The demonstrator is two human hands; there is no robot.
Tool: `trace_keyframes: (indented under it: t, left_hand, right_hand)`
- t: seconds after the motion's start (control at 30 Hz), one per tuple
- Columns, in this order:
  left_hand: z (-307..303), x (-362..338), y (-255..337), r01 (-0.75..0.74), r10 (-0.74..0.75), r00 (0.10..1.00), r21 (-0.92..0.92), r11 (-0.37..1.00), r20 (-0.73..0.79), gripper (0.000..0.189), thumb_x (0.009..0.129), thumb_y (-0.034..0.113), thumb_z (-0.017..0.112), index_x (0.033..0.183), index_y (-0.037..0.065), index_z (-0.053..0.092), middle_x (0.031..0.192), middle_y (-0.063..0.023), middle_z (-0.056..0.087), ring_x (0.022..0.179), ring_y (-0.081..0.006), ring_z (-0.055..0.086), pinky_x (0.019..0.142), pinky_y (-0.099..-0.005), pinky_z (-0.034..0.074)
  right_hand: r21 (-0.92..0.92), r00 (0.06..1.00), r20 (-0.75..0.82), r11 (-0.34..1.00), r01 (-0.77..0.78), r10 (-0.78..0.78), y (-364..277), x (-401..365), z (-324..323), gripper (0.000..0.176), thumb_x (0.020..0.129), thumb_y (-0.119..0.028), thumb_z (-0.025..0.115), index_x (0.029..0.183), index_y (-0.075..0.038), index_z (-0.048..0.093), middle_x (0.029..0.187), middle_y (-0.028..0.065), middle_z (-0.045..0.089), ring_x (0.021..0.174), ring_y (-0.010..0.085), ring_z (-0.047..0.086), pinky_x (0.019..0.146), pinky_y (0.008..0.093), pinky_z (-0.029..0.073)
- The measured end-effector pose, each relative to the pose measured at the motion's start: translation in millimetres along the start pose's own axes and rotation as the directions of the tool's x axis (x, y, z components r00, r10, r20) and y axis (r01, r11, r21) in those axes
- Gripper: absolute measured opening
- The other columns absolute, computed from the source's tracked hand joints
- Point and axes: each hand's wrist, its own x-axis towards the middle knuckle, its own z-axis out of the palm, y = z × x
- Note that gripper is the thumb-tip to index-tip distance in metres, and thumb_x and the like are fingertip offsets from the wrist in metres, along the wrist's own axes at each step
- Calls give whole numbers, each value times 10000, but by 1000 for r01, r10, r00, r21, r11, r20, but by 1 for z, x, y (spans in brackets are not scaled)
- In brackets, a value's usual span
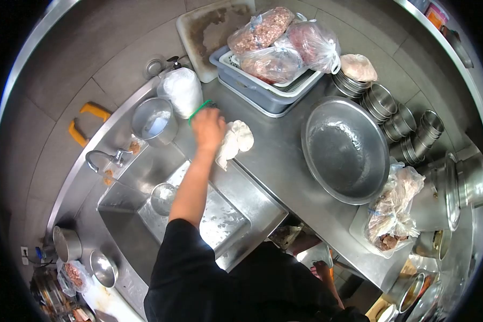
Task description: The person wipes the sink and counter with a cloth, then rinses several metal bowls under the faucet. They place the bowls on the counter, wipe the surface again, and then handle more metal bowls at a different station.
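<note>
My left hand reaches out over the steel counter and grips a crumpled white cloth that lies on the counter just right of the hand. Directly behind the hand stands a plastic bag of white powder tied with a green band. My right hand hangs low beside my body, below the counter's front edge; its fingers are hard to make out.
A sink with a faucet lies left of my arm, a steel pot behind it. A large steel bowl, a basket of bagged meat, stacked steel bowls and another meat bag fill the right.
</note>
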Motion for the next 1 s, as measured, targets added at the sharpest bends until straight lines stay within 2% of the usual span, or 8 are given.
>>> trace_keyframes:
  t: [0.07, 0.2, 0.47, 0.6, 0.7, 0.77, 0.87, 1.0]
  left_hand:
    - [6, 11, -27, 121, -88, 990, 331, 936, -113, 423, 770, 274, 681, 1135, 93, 567, 1027, -138, 591, 1025, -309, 542, 888, -458, 405]
    - [18, 10, -60, 194, -259, 954, 341, 920, 154, 504, 746, 251, 691, 1190, 89, 515, 1019, -148, 593, 1016, -321, 542, 872, -455, 417]
    - [-23, -9, 43, 81, -87, 996, -333, 939, -1, 451, 692, 157, 718, 1087, 43, 534, 998, -170, 603, 951, -350, 560, 835, -444, 447]
    - [19, -55, 115, 45, 48, 965, -346, 937, 257, 427, 693, 142, 725, 1067, 52, 541, 1004, -179, 590, 946, -370, 544, 813, -447, 442]
    - [50, -75, 139, 30, 36, 974, -286, 958, 223, 430, 716, 204, 736, 1073, 58, 545, 1021, -167, 577, 950, -359, 532, 822, -463, 426]
    - [40, -70, 146, 57, 11, 975, -294, 954, 224, 449, 723, 231, 733, 1097, 65, 549, 1078, -150, 561, 1016, -345, 514, 858, -479, 407]
    - [40, -56, 123, 36, -7, 991, -226, 973, 131, 460, 743, 289, 723, 1130, 93, 569, 1200, -140, 522, 1145, -335, 464, 936, -507, 360]
    - [34, -50, 60, -104, 99, 994, 150, 983, 38, 375, 772, 342, 691, 1106, 179, 643, 1260, -115, 531, 1149, -345, 489, 932, -484, 379]
  right_hand:
    - [-190, 947, 87, 928, 321, -309, -3, -3, -2, 185, 916, -218, 534, 985, -51, 571, 829, 115, 671, 649, 192, 649, 532, 324, 522]
    - [18, 999, 34, 1000, -3, 2, -21, -14, 8, 172, 879, -211, 579, 967, -64, 591, 815, 112, 661, 682, 218, 648, 552, 345, 526]
    - [-299, 937, 196, 892, 339, -291, 63, 44, -16, 263, 892, -221, 559, 1077, -47, 488, 842, 153, 629, 647, 292, 656, 537, 456, 574]
    - [-309, 927, 211, 878, 365, -311, 46, 33, -10, 257, 896, -221, 553, 1073, -48, 485, 837, 149, 628, 642, 293, 654, 533, 451, 570]
    - [26, 996, 42, 997, 73, -74, 20, 14, 4, 244, 899, -221, 552, 1058, -48, 485, 825, 139, 625, 636, 286, 652, 531, 444, 568]
    - [-252, 906, 238, 878, 406, -351, 34, 35, 0, 258, 900, -230, 558, 1064, -46, 483, 828, 130, 628, 634, 277, 651, 536, 439, 569]
    - [12, 993, 99, 997, -71, 69, 1, 7, 13, 238, 900, -243, 561, 1038, -59, 497, 832, 125, 636, 625, 266, 651, 520, 426, 567]
    - [-1, 996, 74, 998, -56, 56, 20, 7, 9, 226, 906, -267, 552, 1019, -76, 507, 840, 121, 642, 624, 266, 651, 514, 422, 562]
